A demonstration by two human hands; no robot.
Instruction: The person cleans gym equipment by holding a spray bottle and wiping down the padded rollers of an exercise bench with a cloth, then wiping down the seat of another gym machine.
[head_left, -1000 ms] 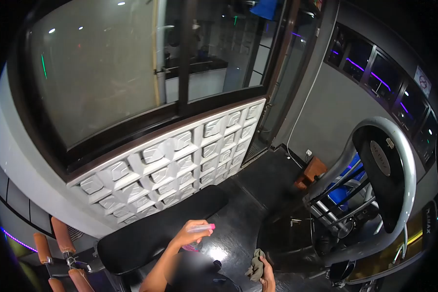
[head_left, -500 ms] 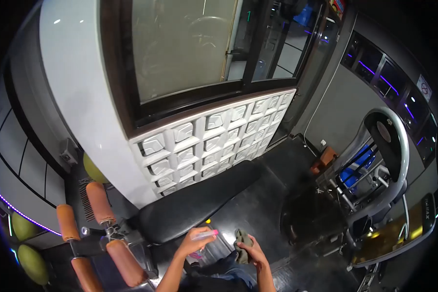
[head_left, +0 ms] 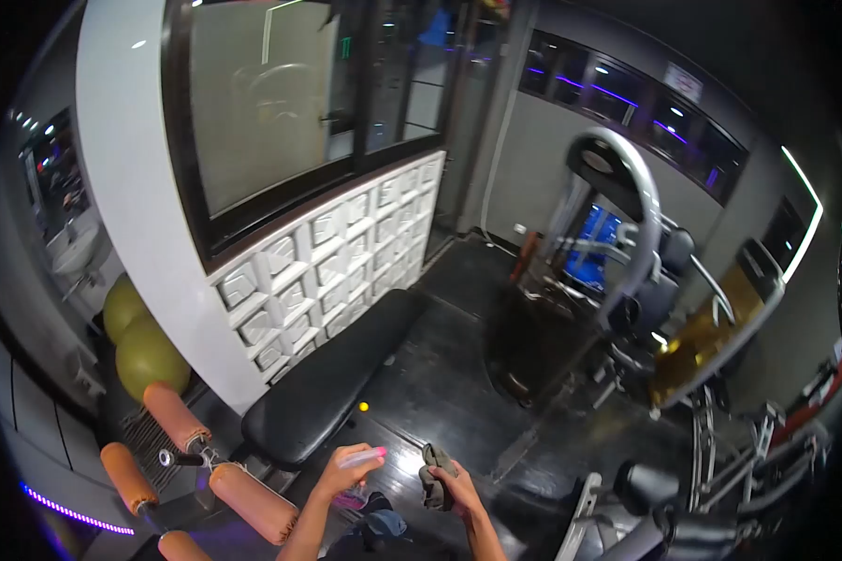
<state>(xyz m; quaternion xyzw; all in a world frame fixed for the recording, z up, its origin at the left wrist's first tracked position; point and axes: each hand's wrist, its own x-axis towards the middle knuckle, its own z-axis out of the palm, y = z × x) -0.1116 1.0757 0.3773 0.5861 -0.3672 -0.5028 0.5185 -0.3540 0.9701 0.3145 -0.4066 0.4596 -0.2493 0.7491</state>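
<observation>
Low in the view, my left hand [head_left: 339, 470] is closed around a clear spray bottle [head_left: 358, 457] with a pink top; pink also shows under the fingers. To its right, my right hand [head_left: 456, 488] grips a crumpled grey-green cloth [head_left: 434, 477]. The two hands are apart, above the dark floor and my legs. Just beyond my left hand lies a long black padded bench [head_left: 332, 379].
Orange foam rollers [head_left: 253, 503] stand at the lower left, with green exercise balls [head_left: 150, 355] behind. A white block wall [head_left: 332, 248] runs behind the bench. Gym machines [head_left: 617, 234] fill the right. A yellow ball [head_left: 364, 407] is by the bench.
The view has swung to show more machines on the right and the balls on the left. Both hands keep hold of the bottle and the cloth, and the right hand has come nearer the left.
</observation>
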